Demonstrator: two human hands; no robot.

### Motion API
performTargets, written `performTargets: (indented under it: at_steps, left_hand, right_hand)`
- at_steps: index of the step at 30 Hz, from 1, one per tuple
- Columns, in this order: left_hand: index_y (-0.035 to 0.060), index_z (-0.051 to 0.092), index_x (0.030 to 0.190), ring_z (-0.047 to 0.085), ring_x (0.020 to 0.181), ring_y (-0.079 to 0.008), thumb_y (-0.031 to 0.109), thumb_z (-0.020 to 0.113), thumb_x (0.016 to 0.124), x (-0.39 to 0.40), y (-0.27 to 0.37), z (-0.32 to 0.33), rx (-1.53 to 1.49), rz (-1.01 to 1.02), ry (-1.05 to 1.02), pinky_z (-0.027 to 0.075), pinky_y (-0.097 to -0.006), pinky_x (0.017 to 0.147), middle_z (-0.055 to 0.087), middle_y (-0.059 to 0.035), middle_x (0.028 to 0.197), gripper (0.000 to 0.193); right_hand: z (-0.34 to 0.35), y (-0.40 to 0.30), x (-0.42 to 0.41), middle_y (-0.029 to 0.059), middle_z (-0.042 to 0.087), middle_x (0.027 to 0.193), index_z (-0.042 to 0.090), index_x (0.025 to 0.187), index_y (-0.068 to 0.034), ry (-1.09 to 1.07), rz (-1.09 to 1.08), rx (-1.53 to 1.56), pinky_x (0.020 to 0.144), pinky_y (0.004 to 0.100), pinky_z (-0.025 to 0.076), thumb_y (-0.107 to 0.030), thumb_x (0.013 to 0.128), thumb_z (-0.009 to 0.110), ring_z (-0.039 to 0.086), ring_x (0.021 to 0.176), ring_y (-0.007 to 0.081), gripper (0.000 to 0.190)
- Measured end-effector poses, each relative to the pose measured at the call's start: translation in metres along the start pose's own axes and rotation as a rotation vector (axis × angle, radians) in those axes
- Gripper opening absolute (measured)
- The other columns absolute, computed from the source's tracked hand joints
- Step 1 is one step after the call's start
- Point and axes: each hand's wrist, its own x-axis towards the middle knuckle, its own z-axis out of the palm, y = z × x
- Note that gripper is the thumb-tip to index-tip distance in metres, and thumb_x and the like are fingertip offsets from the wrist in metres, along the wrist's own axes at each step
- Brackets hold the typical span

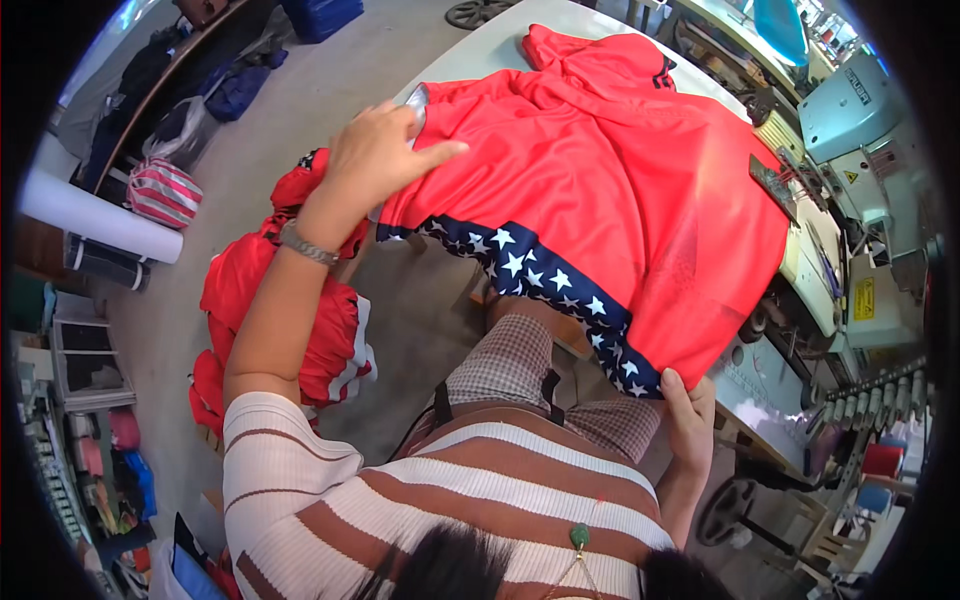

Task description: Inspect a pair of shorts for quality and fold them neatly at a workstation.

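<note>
A red garment (555,142) of smooth, slightly shiny cloth is spread before me over a white table, its far part bunched. Along its near edge runs a navy band with white stars (532,262), which hangs over my lap. My right hand (690,412) pinches the near right corner, thumb on top, where the starred band ends. At the garment's left edge is my left hand (382,146), its thumb held apart from the fingers. Its fingertips are beside a small silver-grey patch (417,105) at that edge; whether they touch the cloth is hard to tell.
An industrial sewing machine (847,165) stands at the right, close to the garment. More red garments (262,300) hang in a heap left of my legs. The white tabletop (480,64) shows beyond the cloth. White rolls (97,217) and bags lie at the far left.
</note>
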Motion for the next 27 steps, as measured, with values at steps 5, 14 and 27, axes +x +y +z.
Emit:
performTargets:
  at_steps: [5,14,27]
  left_hand:
    - [0.0027,0.058,0.074,0.058,0.081,-0.0338,0.031,0.064,0.075,0.021,0.008,0.013,-0.277,0.145,-0.079,0.045,-0.0417,0.066,0.061,-0.0146,0.088,0.029]
    - [-0.002,0.05,0.118,0.055,0.102,-0.0153,0.038,0.06,0.085,0.018,0.044,0.014,-1.313,-0.193,-0.805,0.044,-0.0278,0.088,0.057,-0.0075,0.115,0.053]
    - [0.0025,0.036,0.131,0.044,0.12,-0.0277,0.034,0.042,0.094,0.007,0.12,0.016,-2.322,-0.442,-0.763,0.033,-0.0407,0.103,0.044,-0.0121,0.132,0.049]
  right_hand:
    - [0.003,0.001,0.0,-0.0084,0.05,0.069,0.06,0.078,0.001,0.103,-0.028,-0.124,0.055,0.0182,0.031,-0.018,0.089,0.055,0.041,0.063,0.0004,0.023]
    - [-0.006,-0.046,-0.01,-0.0055,0.057,0.075,0.062,0.088,0.003,0.048,-0.07,-0.216,0.062,0.0198,0.039,-0.015,0.086,0.059,0.047,0.071,0.0028,0.018]
    - [-0.02,-0.015,0.03,0.0057,0.057,0.114,0.045,0.125,-0.001,-0.106,-0.119,0.706,0.093,0.0294,0.04,-0.005,0.067,0.074,0.053,0.105,0.0131,0.065]
